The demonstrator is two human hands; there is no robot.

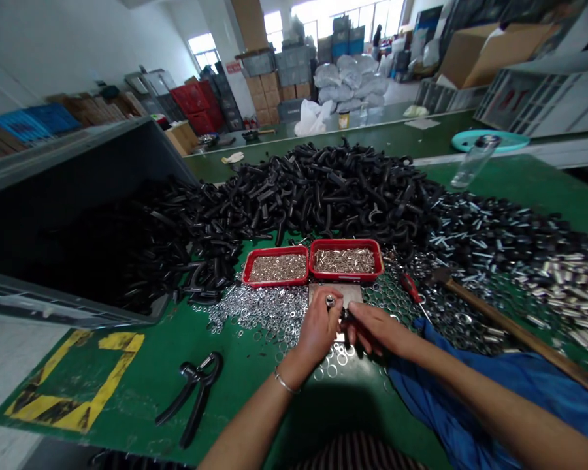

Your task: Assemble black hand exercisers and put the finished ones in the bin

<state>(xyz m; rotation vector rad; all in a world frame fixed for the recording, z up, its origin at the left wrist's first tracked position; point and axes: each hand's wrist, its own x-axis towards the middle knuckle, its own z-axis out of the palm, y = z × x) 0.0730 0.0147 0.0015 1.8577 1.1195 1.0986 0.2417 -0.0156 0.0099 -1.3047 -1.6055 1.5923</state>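
Observation:
My left hand [317, 328], with a bangle at the wrist, is closed around a small part with a round shiny metal end [330, 300]. Close against it, my right hand [372, 324] has its fingertips at a small dark piece [343, 314]; the fingers hide most of it. Both hands are over a pale metal plate [350, 294] on the green table. Just beyond them stand two red trays, the left one [276, 282] with tiny metal pieces and the right one [347, 277] with small pins. Loose metal rings [342, 358] lie below the hands.
An assembled black hand gripper [196, 391] lies at left. Behind the trays rises a heap of black handles [333, 189], beside a large grey crate [176, 147]. At right are a hammer [500, 316], a red screwdriver [411, 287], blue cloth [445, 385] and metal sleeves [578, 287].

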